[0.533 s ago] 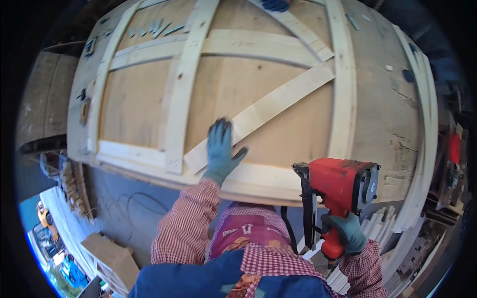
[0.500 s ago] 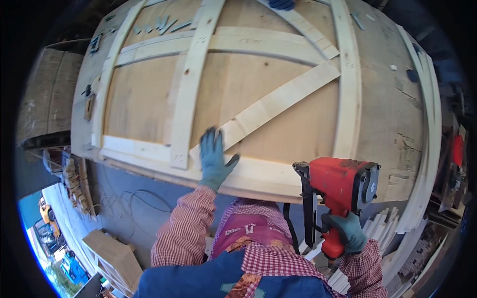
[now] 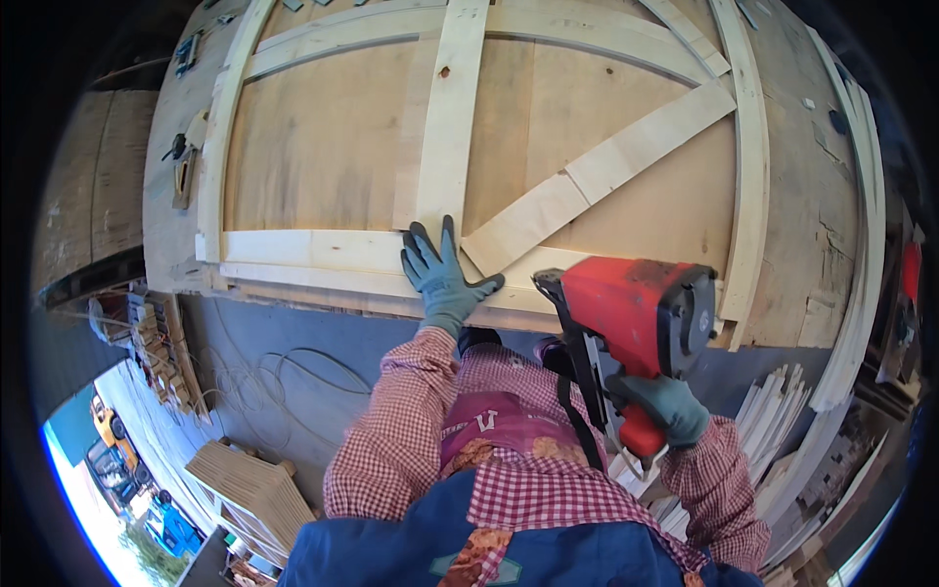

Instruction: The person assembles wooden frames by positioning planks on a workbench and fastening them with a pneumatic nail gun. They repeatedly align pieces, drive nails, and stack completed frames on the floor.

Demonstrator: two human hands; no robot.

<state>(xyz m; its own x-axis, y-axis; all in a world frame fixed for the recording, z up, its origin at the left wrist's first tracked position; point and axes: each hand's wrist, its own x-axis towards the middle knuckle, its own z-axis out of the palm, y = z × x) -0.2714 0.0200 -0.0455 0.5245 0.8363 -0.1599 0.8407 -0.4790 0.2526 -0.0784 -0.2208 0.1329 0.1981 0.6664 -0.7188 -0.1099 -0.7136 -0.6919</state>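
Observation:
My left hand [image 3: 446,290], in a blue-grey glove, lies with spread fingers at the foot of an upright wooden slat [image 3: 452,108], over the near rail [image 3: 323,256] of a wooden frame panel. Just right of its thumb is the lower end of a diagonal board [image 3: 650,142]. My right hand [image 3: 675,411], also gloved, grips a red and black nail gun [image 3: 636,308] by its handle. The gun's nose hangs over the panel's near edge, right of the diagonal board; whether it touches wood I cannot tell.
The panel rests on a worn wooden worktable [image 3: 802,225]. Long pale strips [image 3: 861,196] run along its right side, with more strips [image 3: 773,416] below. A hose or cable [image 3: 284,377] coils on the floor, near a stack of wooden pieces [image 3: 245,489].
My left hand has shifted left along the panel, from the diagonal board's end to the upright slat's foot. The nail gun has come left, nearer the diagonal board. The whole view has shifted.

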